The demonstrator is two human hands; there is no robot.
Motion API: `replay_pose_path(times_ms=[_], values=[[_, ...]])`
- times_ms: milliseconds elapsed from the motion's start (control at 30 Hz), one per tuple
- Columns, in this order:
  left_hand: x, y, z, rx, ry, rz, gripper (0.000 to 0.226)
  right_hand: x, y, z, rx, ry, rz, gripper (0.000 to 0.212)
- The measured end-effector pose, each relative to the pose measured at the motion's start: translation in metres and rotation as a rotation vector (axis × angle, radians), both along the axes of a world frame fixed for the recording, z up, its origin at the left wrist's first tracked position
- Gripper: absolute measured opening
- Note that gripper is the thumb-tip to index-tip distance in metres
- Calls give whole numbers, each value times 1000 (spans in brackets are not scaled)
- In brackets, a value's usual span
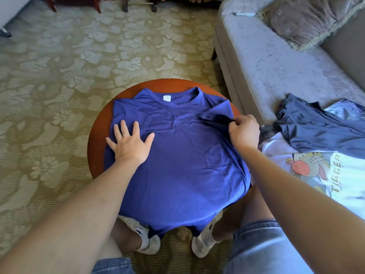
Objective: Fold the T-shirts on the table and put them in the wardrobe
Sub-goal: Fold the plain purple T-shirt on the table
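Blue, likely light and limp: handle shirt [183,159] by seams and hems, flat on worktop [98,135]. Pressing near left edge with left hand [130,147], fingers [123,129] spread; pinching sleeve [215,113] with right hand [245,131].

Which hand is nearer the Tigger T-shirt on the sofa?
Right. The right hand, pinching the blue T-shirt's sleeve, is beside the Tigger T-shirt; the left hand presses the far side.

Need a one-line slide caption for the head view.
Blue T-shirt spread on a round wooden table: left hand presses it flat while right hand pinches the sleeve folded inward.
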State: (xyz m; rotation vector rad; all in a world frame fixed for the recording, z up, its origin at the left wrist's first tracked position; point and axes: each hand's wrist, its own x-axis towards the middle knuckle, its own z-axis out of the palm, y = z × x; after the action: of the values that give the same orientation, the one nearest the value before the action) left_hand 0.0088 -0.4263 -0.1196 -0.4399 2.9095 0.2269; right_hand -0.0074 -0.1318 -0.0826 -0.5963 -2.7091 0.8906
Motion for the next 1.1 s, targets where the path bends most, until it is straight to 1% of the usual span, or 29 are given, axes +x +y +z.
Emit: replay_pose_path(times_ms=[67, 133, 167, 200, 267, 300, 333, 367, 433, 467, 500, 633, 800, 967, 1033, 1100], values=[[0, 1, 0, 3, 3, 4, 77, 13, -2, -11, 126, 51, 218, 22], [-1, 0, 0, 4, -7, 5, 77, 24, -1, -24, 300, 4, 454, 28], [-1, 0, 1, 5, -16, 3, 78, 28, 0, -29, 358, -2, 504, 33], [-1, -1, 2, 10, -22, 2, 79, 31, 0, -30, 389, 26, 503, 37], [-2, -3, 5, 51, -4, 7, 83, 32, -3, -26, 433, 118, 420, 40], [-2, -5, 6, 79, 25, 17, 84, 29, -4, -25, 454, 133, 379, 41], [-2, -8, 7, 92, 57, 24, 85, 25, -5, -25, 468, 80, 379, 45], [-1, -11, 7, 77, 72, 15, 85, 21, -6, -25, 469, -26, 403, 52], [1, -18, 2, -4, 41, -39, 85, 14, -6, -31, 448, -288, 492, 68], [1, -21, -2, -34, 19, -57, 85, 11, -7, -37, 458, -359, 529, 71], [-1, -23, -5, -48, 3, -62, 84, 8, -8, -42, 474, -382, 551, 71], [-23, -29, -5, -38, -20, -33, 83, -9, -11, -49, 490, -328, 576, 65], [-65, -40, -6, -27, -24, -11, 82, -53, -14, -49, 492, -363, 516, 63], [-100, -44, -5, -25, -10, 3, 82, -91, -20, -48, 503, -382, 468, 73], [-109, -45, -4, -27, -36, -11, 82, -99, -22, -46, 500, -406, 455, 76], [-115, -46, 3, 14, -89, -19, 82, -106, -22, -43, 475, -449, 467, 79]])
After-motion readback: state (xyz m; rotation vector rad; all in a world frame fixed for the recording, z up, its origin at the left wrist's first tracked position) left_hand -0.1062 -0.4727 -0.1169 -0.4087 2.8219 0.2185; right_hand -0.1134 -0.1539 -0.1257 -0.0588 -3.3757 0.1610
